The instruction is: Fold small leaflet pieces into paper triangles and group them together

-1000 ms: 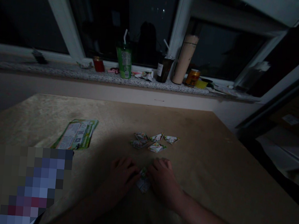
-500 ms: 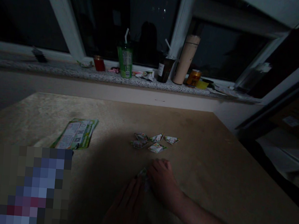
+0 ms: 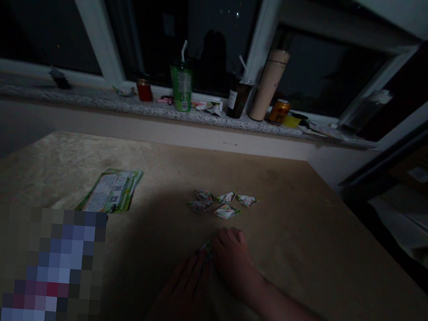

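Observation:
The scene is dim. My right hand point(image 3: 233, 261) lies knuckles up on the tan table point(image 3: 305, 227), fingers curled and pressing down on a small folded paper piece point(image 3: 206, 247). Beside it, my left hand point(image 3: 183, 289) rests flat with its fingers stretched forward, fingertips touching the same paper. Most of the paper is hidden under both hands. Just beyond my hands lies a cluster of several small folded paper pieces point(image 3: 222, 203).
A green printed leaflet stack point(image 3: 113, 197) lies at the left of the table. A blurred-out patch covers the lower left. On the stone windowsill point(image 3: 92, 100) stand a green cup with a straw point(image 3: 182, 85), a red can point(image 3: 144, 90), a dark cup point(image 3: 237, 98), a tall flask point(image 3: 268, 84) and a gold can point(image 3: 279, 111).
My left hand slid back toward me from beside the right hand and now lies flat with fingers extended. My right hand stayed in place on the folded paper.

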{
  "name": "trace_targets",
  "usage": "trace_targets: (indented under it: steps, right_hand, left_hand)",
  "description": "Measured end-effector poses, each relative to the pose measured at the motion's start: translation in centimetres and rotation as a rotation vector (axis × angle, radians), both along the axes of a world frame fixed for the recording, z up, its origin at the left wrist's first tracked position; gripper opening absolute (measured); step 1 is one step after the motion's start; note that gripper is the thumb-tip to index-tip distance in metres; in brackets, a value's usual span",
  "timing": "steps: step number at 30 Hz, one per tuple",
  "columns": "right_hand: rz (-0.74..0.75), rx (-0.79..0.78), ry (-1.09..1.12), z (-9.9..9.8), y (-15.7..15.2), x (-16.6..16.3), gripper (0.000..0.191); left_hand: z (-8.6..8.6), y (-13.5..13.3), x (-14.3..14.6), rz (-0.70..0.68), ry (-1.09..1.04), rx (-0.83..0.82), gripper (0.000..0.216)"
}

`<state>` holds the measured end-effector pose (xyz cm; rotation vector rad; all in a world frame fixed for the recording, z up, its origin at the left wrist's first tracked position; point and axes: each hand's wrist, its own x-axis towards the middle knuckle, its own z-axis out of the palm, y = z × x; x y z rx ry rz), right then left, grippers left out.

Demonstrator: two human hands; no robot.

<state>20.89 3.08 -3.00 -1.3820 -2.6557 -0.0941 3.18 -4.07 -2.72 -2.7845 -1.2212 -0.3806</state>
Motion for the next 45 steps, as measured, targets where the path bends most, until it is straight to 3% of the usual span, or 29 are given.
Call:
trace_targets:
  steps: [8,16,24,31,34,37,45]
  right_hand:
    - [0.019,0.02,-0.022,0.4,-0.3,-0.2,0.005]
    - [0.026,0.0,-0.002,0.0,0.0,0.0,0.004]
    - [0.034,-0.046,-0.02,0.9,-0.1,0.1,0.006]
    - [0.002,-0.06,0.074,0.3,0.0,0.3,0.007]
    - [-0.097,-0.144,0.312,1.0,0.2,1.1,0.009]
    - [-0.005,-0.304,0.474,2.1,0.8,2.5,0.014]
    - [0.118,-0.562,0.525,2.9,2.7,4.0,0.012]
  left_hand:
    - [-0.3,0.2,0.0,0.024,-0.033,-0.038,0.084]
    - [0.3,0.9,-0.2,-0.001,0.023,-0.069,0.069]
    - [0.3,1.0,-0.1,-0.035,-0.077,-0.187,0.093]
    - [0.9,1.1,-0.5,-0.053,-0.075,-0.262,0.093]
    - [1.3,1.2,-0.4,-0.034,-0.06,-0.292,0.094]
    - [1.6,1.3,-0.2,-0.019,-0.044,-0.326,0.093]
    - [1.5,1.3,0.2,-0.002,-0.075,-0.342,0.09]
